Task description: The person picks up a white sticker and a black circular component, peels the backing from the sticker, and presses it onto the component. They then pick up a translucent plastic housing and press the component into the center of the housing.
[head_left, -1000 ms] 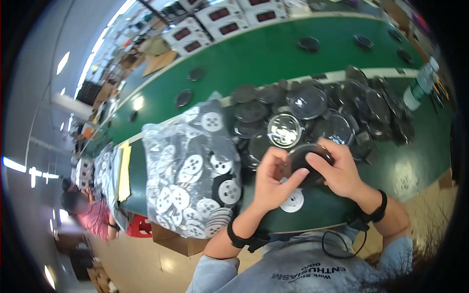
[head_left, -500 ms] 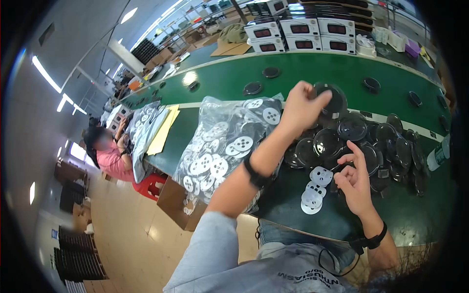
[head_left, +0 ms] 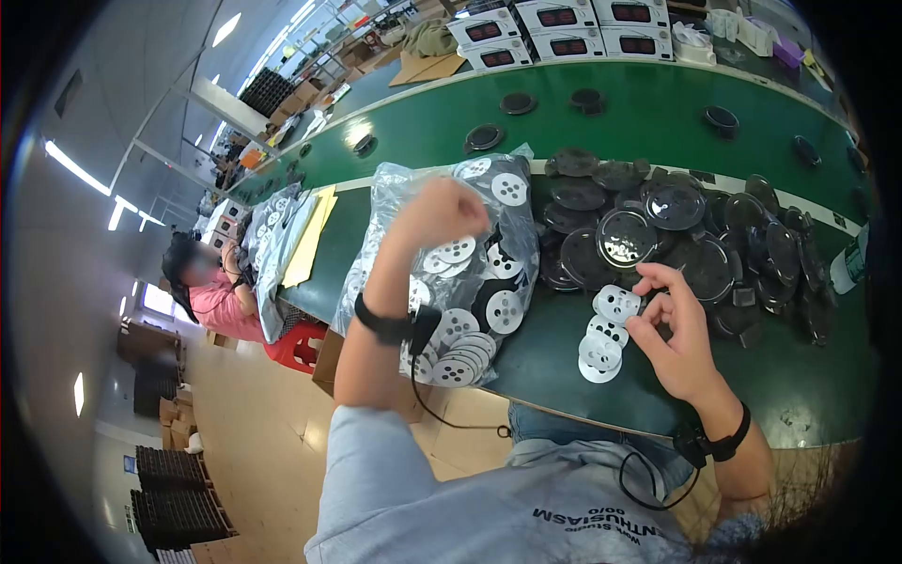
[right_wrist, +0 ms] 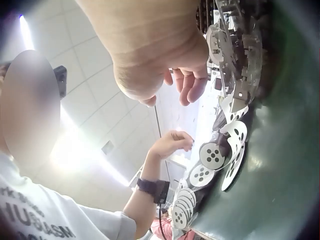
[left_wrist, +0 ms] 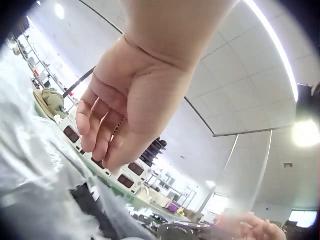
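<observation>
My left hand hangs over the clear plastic bag of white discs, its fingers loosely curled with nothing in them, as the left wrist view also shows of the hand. My right hand hovers with loosely bent fingers beside a short row of white discs, the fingertips right at the upper discs; no part shows in its grasp. Each disc has several dark holes. Just beyond, a heap of round black glossy parts covers the table. One black round part lies on the green belt.
More black parts are spaced along the belt. A plastic bottle stands at the right. Boxed clocks are stacked behind the belt. To the left, a person in pink sits by yellow sheets.
Both hands held a black round part at first. The left hand then carried one to the belt, where one now lies. That hand has come back left, over the bag, without it.
</observation>
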`<move>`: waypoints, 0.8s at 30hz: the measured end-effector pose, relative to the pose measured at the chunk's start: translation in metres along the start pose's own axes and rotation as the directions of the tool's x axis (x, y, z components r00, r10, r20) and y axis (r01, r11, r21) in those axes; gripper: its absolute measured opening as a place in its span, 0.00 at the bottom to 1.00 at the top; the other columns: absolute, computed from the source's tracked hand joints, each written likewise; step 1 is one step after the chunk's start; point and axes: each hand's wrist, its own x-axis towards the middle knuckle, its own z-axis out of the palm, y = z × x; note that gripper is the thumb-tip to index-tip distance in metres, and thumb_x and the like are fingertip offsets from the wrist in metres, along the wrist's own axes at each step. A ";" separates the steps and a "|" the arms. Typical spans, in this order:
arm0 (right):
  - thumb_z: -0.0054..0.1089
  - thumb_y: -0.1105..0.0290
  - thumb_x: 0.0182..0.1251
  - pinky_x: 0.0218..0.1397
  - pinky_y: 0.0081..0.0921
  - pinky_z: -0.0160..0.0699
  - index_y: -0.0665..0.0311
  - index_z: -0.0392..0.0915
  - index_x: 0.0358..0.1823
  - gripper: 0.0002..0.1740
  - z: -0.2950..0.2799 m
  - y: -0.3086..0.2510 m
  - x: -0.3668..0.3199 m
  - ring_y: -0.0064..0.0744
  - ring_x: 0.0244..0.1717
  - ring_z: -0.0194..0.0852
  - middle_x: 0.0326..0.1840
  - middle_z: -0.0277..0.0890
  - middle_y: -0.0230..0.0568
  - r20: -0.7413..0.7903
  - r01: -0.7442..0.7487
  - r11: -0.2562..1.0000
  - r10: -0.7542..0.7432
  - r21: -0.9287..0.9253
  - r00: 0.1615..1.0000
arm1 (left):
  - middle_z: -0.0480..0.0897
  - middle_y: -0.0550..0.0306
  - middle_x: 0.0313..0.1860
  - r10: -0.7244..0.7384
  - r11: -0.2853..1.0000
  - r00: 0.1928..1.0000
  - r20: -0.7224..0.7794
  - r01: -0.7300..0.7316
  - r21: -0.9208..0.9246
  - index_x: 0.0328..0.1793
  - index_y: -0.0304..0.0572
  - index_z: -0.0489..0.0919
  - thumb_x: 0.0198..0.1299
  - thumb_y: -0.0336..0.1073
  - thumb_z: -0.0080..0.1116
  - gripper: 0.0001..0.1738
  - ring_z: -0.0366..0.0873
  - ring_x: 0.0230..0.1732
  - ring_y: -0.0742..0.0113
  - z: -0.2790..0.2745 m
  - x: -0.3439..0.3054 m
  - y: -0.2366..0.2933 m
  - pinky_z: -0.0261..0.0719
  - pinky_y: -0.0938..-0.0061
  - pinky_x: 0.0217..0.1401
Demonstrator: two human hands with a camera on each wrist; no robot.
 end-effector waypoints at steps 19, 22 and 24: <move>0.67 0.79 0.60 0.31 0.18 0.73 0.67 0.83 0.45 0.11 0.002 -0.003 -0.001 0.20 0.29 0.74 0.33 0.78 0.36 0.013 0.143 0.977 -0.142 -0.157 0.990 | 0.87 0.50 0.29 -0.192 0.948 0.825 -0.532 0.015 -0.318 0.44 0.28 0.83 0.68 0.30 0.58 0.09 0.87 0.28 0.64 0.014 -0.067 0.030 0.83 0.72 0.32; 0.67 0.81 0.59 0.33 0.19 0.76 0.66 0.84 0.43 0.10 0.003 -0.010 -0.005 0.24 0.31 0.77 0.36 0.81 0.38 0.019 0.293 0.941 -0.294 -0.169 0.956 | 0.87 0.49 0.32 -0.321 0.614 0.861 -0.394 -0.127 -0.779 0.45 0.25 0.83 0.72 0.29 0.56 0.11 0.87 0.30 0.66 0.050 -0.066 0.081 0.85 0.76 0.34; 0.68 0.82 0.55 0.35 0.25 0.80 0.66 0.85 0.43 0.13 0.004 -0.016 -0.004 0.30 0.33 0.80 0.39 0.81 0.40 -0.033 0.409 0.866 -0.436 -0.288 0.899 | 0.87 0.47 0.41 -0.246 0.399 0.926 -0.284 -0.170 -0.901 0.48 0.24 0.82 0.71 0.26 0.57 0.08 0.87 0.35 0.66 0.092 -0.052 0.117 0.87 0.75 0.39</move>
